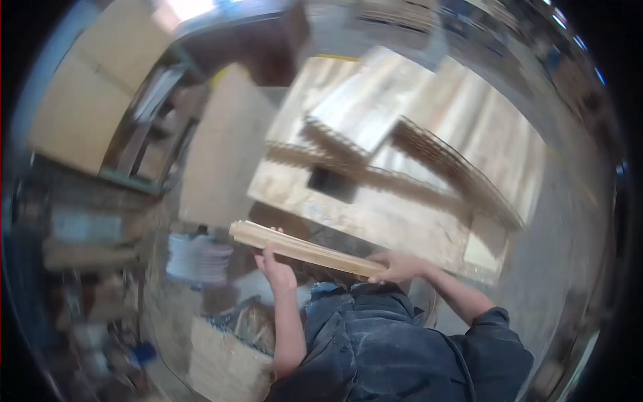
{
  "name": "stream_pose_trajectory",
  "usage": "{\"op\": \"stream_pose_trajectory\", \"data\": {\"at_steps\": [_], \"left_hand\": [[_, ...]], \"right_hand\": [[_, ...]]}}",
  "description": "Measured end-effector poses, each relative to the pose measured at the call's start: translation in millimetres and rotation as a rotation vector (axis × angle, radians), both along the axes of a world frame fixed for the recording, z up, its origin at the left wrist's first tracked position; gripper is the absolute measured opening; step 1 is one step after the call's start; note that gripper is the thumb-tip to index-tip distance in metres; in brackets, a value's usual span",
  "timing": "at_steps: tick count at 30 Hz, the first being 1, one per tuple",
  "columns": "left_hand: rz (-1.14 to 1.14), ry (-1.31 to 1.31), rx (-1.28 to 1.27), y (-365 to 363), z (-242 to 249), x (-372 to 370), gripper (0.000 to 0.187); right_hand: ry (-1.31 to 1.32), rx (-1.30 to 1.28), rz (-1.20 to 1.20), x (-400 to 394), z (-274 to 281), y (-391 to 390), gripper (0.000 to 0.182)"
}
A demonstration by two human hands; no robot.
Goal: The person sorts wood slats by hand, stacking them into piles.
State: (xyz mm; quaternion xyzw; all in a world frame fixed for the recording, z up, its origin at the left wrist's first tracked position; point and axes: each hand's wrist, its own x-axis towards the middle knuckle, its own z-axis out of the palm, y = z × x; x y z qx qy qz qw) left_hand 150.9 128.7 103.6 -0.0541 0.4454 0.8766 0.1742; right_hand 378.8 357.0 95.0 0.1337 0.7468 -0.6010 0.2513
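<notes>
A short stack of thin wooden boards (308,250) spans the space in front of my body, its left end tipped higher in the view. My left hand (274,268) supports it from below near that left end, fingers curled round the edge. At the other end my right hand (396,266) grips the boards, thumb and fingers on opposite sides. The exact number of boards is blurred. Beyond them, piles of wooden planks (462,107) lie on a large pale board surface (301,197), with a dark rectangular thing (333,183) on it.
At lower left stands a wooden box (228,362) with scrap pieces inside. A blurred pale stack (197,258) sits left of my left hand. Further left are a tan panel (224,147) and a cabinet (94,94) with shelves. A small pale board (485,241) lies at the surface's right corner.
</notes>
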Motion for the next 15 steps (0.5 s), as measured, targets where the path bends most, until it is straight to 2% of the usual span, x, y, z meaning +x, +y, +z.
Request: {"op": "stream_pose_trajectory", "data": {"at_steps": [1,3,6,9,12,15], "left_hand": [[-0.116,0.065,-0.044,13,3,-3,0.069],[-0.196,-0.097,0.117,39,24,-2,0.070],[-0.506,-0.212,0.227,65,-3,-15,0.078],[-0.719,-0.162,0.038,105,-42,6,0.067],[-0.833,0.105,-0.124,139,-93,28,0.060],[-0.854,0.563,-0.568,145,-108,44,0.045]], "right_hand": [[0.058,0.099,-0.022,17,-1,10,0.075],[0.272,0.494,-0.183,62,-14,26,0.079],[0.186,0.827,-0.334,118,-28,47,0.083],[0.137,1.032,-0.432,167,-40,68,0.084],[0.049,1.127,-0.492,196,-56,88,0.086],[-0.014,1.159,-0.510,210,-79,100,0.096]]}}
